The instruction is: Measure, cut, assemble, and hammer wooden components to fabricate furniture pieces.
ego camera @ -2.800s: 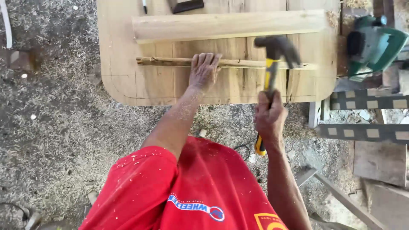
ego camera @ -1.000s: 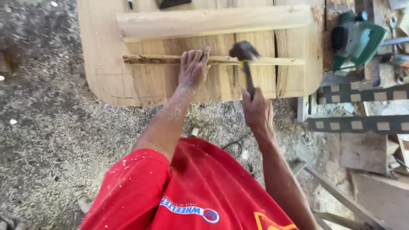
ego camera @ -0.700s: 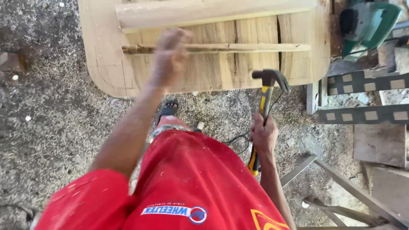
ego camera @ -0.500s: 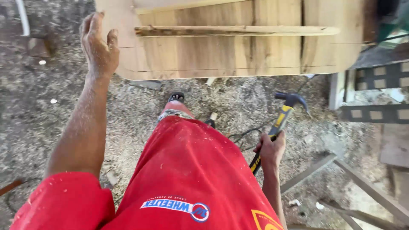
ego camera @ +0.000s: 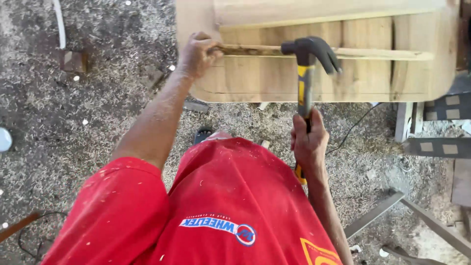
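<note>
sawdust ground | wooden panel (ego camera: 353,73) pale, planked | thin strip (ego camera: 343,51) across it

The surface (ego camera: 245,83) is a pale wooden panel built of planks set side by side, with rounded corners and a straight near edge. Two wooden pieces lie flat on it: a broad light board (ego camera: 324,12) along the far side, and nearer, a thin rough strip (ego camera: 373,53) running crosswise, its left end under the left hand (ego camera: 196,53). Below the surface, the ground (ego camera: 98,98) is covered in sawdust and shavings; to the left of the left hand lie a small brown block (ego camera: 73,61) and a white curved piece (ego camera: 59,22). A black cable (ego camera: 353,130) trails over the sawdust to the right of the right hand (ego camera: 309,142).
</note>
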